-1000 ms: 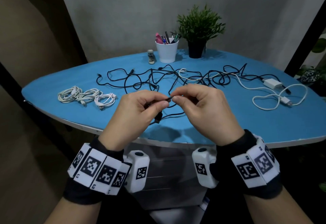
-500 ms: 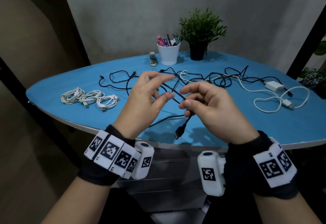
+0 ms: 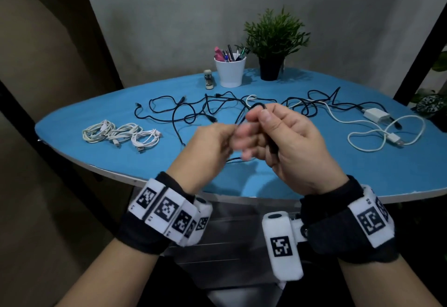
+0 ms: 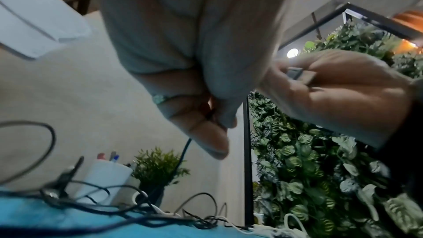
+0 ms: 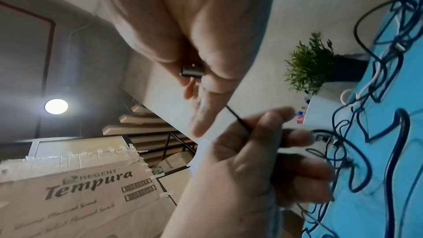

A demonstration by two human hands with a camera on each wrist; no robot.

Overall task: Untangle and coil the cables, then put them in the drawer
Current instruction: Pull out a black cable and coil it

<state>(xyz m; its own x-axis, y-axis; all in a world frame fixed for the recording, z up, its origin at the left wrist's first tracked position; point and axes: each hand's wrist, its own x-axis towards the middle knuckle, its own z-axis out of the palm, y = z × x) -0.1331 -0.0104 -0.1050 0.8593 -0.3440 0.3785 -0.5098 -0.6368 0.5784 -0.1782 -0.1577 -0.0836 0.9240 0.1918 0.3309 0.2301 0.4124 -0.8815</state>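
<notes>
Cable work is at the coiling stage, by the look of it: the right hand (image 3: pixel 287 147) has its fingers curled round a thin black rubber-sheathed cable (image 3: pixel 256 107), a small loop standing above its thumb and the plug tucked in the palm. The left hand (image 3: pixel 208 147) pinches the same cable just beside it, above the near edge of the blue oval table (image 3: pixel 314 173).

The cable appears light, limp and springy; loops will likely slip unless pinched where they cross. Holding near the plug seems soundest.

The remaining tangle of black and white cables (image 3: pixel 217 110) lies across the table's middle. Three coiled white cables (image 3: pixel 121 135) sit toward the left end. A white pen cup (image 3: pixel 229 72) and a potted plant (image 3: pixel 273 43) stand at the far edge. No drawer can be identified with certainty.
</notes>
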